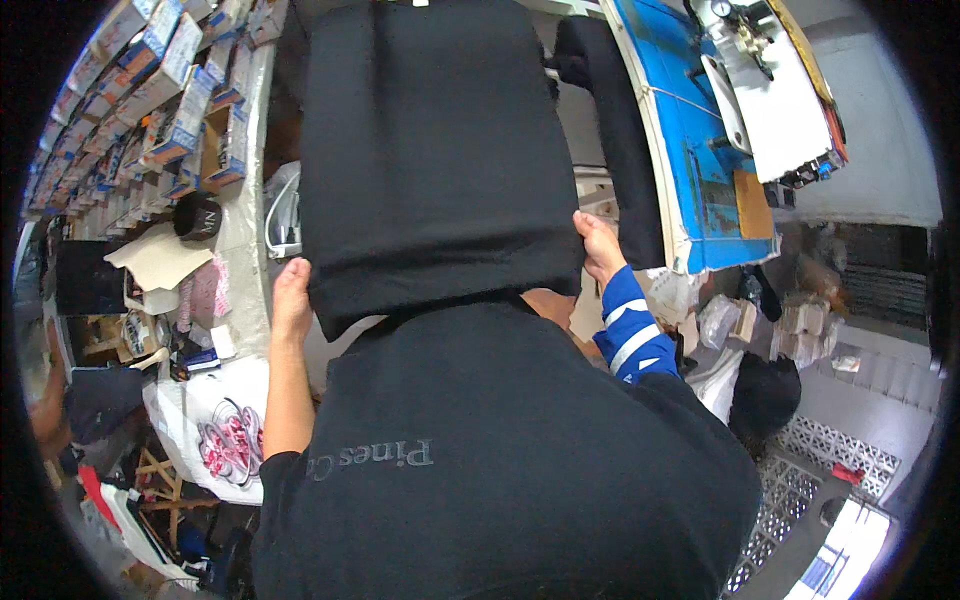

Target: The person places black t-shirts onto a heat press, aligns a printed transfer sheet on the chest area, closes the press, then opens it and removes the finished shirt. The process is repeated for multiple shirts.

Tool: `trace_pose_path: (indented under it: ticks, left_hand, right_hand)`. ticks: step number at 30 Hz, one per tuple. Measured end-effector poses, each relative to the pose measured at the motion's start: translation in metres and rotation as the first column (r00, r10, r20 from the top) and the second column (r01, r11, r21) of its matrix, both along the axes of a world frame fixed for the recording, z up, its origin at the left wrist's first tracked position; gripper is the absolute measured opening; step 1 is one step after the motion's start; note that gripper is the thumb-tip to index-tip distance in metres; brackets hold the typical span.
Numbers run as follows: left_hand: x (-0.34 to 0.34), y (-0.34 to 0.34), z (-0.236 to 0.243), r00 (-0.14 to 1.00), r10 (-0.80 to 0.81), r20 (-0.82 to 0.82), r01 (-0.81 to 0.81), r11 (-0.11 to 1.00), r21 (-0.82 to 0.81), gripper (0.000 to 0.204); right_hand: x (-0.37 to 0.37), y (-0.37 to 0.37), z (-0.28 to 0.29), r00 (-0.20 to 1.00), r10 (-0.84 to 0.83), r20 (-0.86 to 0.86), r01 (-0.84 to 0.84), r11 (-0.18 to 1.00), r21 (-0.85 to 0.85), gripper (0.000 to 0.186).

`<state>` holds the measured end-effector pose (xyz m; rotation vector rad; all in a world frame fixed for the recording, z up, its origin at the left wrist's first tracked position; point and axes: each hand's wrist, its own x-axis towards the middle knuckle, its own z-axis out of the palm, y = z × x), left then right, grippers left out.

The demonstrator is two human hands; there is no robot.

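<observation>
A broad black cloth (440, 150) lies stretched out flat ahead of me, with a fold running across its near end. My left hand (291, 302) is closed at its near left corner, thumb and fingers pinching the side edge. On the opposite side my right hand (600, 248), coming out of a blue sleeve with white bands, grips the right edge a little farther up. What lies beneath the cloth is hidden. Beyond its right edge hangs a long, narrow piece of black cloth (625, 150).
Boxes (170, 95) are stacked in rows at the far left, above a ledge with a black mug (197, 216). A white sheet (180, 430) bears a bundle of pink-and-white cords (235, 440). To the right stands a blue panel (645, 30) with a pale frame, beside a white board (795, 120).
</observation>
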<state>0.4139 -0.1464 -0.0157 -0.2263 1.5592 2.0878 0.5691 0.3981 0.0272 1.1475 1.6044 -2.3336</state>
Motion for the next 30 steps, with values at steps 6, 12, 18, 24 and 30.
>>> trace_pose_path:
  ticks: [6, 12, 18, 24, 30]
  left_hand:
    - [0.027, 0.010, 0.026, 0.887, -0.315, -0.337, -0.139, 0.514, -0.846, 0.021]
    - [0.080, -0.071, 0.029, 0.855, 0.117, -0.505, -0.503, 0.423, -0.754, 0.019]
    - [0.163, -0.131, -0.002, 0.751, 0.251, -0.611, -0.607, -0.103, -0.788, 0.027]
    - [0.216, -0.137, -0.038, 0.851, 0.253, -0.461, -0.359, -0.361, -0.861, 0.061]
    - [0.182, -0.153, -0.018, 0.840, 0.321, -0.438, -0.388, -0.211, -0.897, 0.049]
  right_hand:
    - [-0.014, 0.013, 0.006, 0.931, 0.099, 0.352, -0.305, 0.741, 0.599, 0.038]
    - [-0.078, -0.011, 0.069, 0.963, 0.267, 0.020, -0.045, 0.090, 0.995, 0.035]
    - [-0.144, -0.157, 0.086, 0.607, 0.790, 0.089, 0.037, -0.140, 0.989, 0.037]
    - [-0.136, -0.191, 0.039, 0.657, 0.674, 0.337, -0.078, -0.383, 0.920, 0.060]
    - [-0.134, -0.193, 0.040, 0.675, 0.669, 0.313, -0.070, -0.364, 0.929, 0.059]
